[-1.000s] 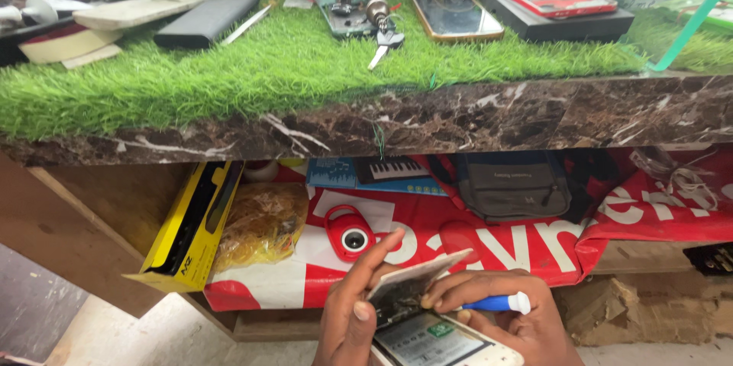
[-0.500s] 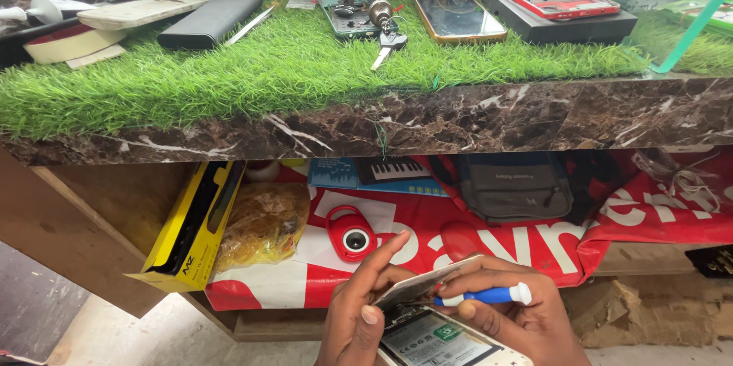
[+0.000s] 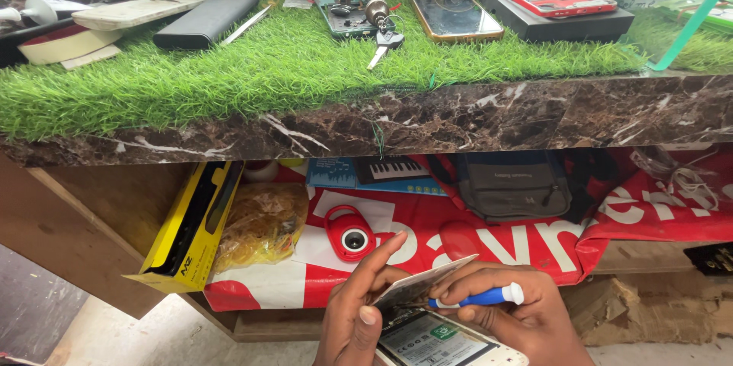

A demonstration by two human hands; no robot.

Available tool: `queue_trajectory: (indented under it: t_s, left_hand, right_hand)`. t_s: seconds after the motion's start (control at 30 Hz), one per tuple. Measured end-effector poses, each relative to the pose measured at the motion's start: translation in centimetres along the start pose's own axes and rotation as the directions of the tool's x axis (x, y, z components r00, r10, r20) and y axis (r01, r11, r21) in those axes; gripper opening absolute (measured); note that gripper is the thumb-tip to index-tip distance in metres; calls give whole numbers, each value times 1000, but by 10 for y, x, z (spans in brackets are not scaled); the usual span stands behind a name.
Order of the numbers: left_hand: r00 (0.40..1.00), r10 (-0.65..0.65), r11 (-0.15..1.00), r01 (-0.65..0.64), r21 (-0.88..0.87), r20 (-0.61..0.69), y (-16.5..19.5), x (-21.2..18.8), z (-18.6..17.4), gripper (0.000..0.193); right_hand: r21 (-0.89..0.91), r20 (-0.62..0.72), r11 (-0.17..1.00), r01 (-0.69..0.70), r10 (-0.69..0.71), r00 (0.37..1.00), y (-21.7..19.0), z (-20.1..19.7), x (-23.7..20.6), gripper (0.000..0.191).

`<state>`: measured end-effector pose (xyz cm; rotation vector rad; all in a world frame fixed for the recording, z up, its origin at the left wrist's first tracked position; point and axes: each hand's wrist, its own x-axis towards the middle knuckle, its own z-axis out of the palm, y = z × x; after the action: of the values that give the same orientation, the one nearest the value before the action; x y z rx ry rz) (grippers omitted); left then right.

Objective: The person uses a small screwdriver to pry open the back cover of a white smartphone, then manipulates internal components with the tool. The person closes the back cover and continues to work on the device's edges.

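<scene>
Opened phone [image 3: 439, 339] worked low in frame, below the marble counter edge [image 3: 458, 118].

Phone steadied by the left hand [image 3: 359, 312], fingers closed on its side, thumb laid on the frame; blue-handled tool [image 3: 477, 297] pinched in the right hand [image 3: 519, 312], tip hidden under a lifted pale panel [image 3: 420, 286]. Tool is best kept shallow and the panel raised gently. Shelf behind is crowded: yellow box [image 3: 191, 228], bag of rubber bands [image 3: 263, 221], red camera-like gadget [image 3: 349, 235], grey pouch [image 3: 511, 183]. Nothing lies between the hands.
</scene>
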<state>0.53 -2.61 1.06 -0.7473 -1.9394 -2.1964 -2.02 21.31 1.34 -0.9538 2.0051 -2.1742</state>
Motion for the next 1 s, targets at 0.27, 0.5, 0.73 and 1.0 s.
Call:
queue_trajectory:
  t_s: [0.27,0.5,0.73,1.0]
  left_hand:
    - [1000,8,1000,-8,17,-9,0,-1,-1,108]
    - [1000,6,1000,-6,-2,-8,-2,-1,-1,109]
    - [1000,13,999,-13,-32,-4,-2,1,2,111]
    - [998,-16,997,12,-72,-66,0,1,5,115]
  right_hand:
    - [97,70,994,-44,37,997,8,-7,-2,12]
    - [94,72,993,-68,61,996,16,-11,-5,15]
    - [166,-143,986,0,24,989,11,5,-10,12]
    - [327,-410,915,236,-87,908,17,5,-4,15]
